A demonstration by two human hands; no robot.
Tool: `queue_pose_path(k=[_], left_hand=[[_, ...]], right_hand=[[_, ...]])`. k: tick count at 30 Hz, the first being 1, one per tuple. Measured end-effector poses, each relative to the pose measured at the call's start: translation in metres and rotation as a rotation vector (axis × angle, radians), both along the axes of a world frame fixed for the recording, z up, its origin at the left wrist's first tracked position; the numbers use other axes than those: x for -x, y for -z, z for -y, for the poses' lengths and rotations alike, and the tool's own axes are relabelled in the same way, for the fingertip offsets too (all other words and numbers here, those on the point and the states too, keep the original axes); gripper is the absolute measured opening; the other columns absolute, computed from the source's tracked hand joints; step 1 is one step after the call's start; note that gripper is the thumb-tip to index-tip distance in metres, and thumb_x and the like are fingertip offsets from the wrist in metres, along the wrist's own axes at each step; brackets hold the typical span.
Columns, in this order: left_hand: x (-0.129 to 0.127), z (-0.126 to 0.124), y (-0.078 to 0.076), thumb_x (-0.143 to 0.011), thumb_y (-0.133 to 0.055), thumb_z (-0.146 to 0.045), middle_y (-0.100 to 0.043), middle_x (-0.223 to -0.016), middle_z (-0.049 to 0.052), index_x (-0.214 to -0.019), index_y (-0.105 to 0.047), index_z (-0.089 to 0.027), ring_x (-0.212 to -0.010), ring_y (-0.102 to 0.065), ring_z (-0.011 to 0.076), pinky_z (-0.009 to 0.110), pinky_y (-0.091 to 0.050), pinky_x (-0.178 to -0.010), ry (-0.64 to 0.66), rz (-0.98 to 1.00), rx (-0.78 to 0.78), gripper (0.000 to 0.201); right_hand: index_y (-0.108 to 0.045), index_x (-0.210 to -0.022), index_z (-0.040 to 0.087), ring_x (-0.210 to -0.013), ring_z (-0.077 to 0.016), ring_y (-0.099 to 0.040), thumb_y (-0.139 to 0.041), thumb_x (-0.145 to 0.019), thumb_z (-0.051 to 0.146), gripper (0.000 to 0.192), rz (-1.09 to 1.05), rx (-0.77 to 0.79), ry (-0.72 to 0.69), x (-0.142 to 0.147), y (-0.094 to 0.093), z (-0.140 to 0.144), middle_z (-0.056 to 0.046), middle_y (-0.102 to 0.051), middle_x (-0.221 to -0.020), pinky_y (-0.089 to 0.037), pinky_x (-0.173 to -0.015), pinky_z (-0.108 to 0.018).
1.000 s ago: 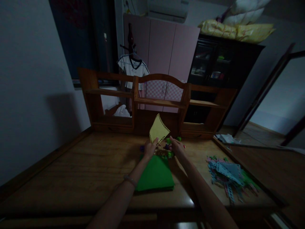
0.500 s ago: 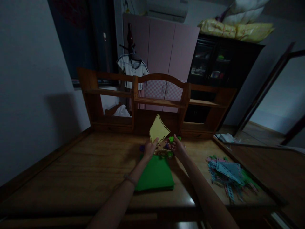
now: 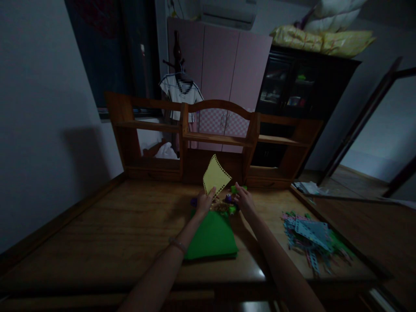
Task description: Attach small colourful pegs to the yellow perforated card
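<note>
My left hand (image 3: 204, 202) is closed on the lower corner of a yellow sheet (image 3: 216, 177), thumb on its face. Rows of small dark holes run along the sheet's edges, and it stands up tilted above the table. To its right, my right hand (image 3: 243, 198) is raised with its fingers curled together; whatever they pinch, if anything, is too small to make out. Just behind those fingers lies a bright green piece (image 3: 234, 189). A small purple item (image 3: 228, 198) and another green piece (image 3: 232, 209) sit between the hands. Below them rests a flat green stack (image 3: 212, 238).
At the right of the wooden table (image 3: 107, 229) lies a pile of blue, pink and green cut pieces (image 3: 312, 236) with holed edges. A wooden shelf unit (image 3: 214, 138) stands along the table's back edge. A purple round thing (image 3: 194, 202) lies beside my left hand.
The yellow sheet has shifted very slightly left in my left hand. My right hand has turned a little, and more of the purple item shows beside it.
</note>
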State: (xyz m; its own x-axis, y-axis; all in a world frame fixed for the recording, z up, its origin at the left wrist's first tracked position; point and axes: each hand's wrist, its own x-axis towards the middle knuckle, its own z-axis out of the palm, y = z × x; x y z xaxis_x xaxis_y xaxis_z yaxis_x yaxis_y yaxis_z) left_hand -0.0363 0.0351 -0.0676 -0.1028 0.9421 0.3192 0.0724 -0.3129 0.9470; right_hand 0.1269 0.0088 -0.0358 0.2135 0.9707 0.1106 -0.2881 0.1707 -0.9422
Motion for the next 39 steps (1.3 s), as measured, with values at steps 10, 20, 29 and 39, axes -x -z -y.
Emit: queue_pose_path(k=[10,20,29,39], left_hand=[[0.001,-0.003,0.004,-0.083,-0.043,-0.05,-0.066,-0.06,0.006,-0.067,-0.068,-0.013,-0.057,-0.062,0.0152,0.023,-0.048,-0.06,0.022,-0.067,-0.07,0.047],[-0.003,-0.005,0.005,-0.076,-0.057,-0.046,-0.068,-0.099,0.009,-0.101,-0.066,-0.013,-0.094,-0.062,0.0209,0.029,-0.048,-0.082,0.097,0.011,-0.058,0.043],[-0.003,-0.001,0.002,-0.077,-0.054,-0.049,-0.069,-0.092,0.01,-0.092,-0.068,-0.012,-0.087,-0.063,0.0225,0.03,-0.047,-0.076,0.087,-0.068,-0.08,0.043],[0.01,0.007,-0.017,-0.078,-0.053,-0.049,-0.067,-0.085,0.006,-0.086,-0.064,-0.012,-0.08,-0.06,0.0181,0.023,-0.043,-0.067,-0.026,0.09,-0.111,0.039]], right_hand=[[-0.068,-0.09,0.019,-0.072,-0.0186,-0.06,-0.069,-0.06,0.052,0.044,0.186,-0.075,0.053,0.001,-0.008,0.013,-0.006,-0.067,-0.087,-0.044,-0.059,-0.027],[-0.068,-0.089,0.021,-0.085,-0.0202,-0.06,-0.067,-0.065,0.047,0.036,0.187,-0.14,-0.082,0.007,-0.01,0.014,-0.003,-0.066,-0.094,-0.045,-0.071,-0.027],[-0.069,-0.087,0.018,-0.077,-0.0192,-0.063,-0.069,-0.063,0.047,0.037,0.15,-0.086,0.009,0.002,-0.008,0.013,-0.004,-0.068,-0.091,-0.047,-0.067,-0.028],[-0.069,-0.088,0.019,-0.074,-0.0194,-0.063,-0.07,-0.065,0.043,0.033,0.141,-0.08,-0.048,0.003,-0.01,0.018,-0.004,-0.068,-0.091,-0.049,-0.064,-0.028]])
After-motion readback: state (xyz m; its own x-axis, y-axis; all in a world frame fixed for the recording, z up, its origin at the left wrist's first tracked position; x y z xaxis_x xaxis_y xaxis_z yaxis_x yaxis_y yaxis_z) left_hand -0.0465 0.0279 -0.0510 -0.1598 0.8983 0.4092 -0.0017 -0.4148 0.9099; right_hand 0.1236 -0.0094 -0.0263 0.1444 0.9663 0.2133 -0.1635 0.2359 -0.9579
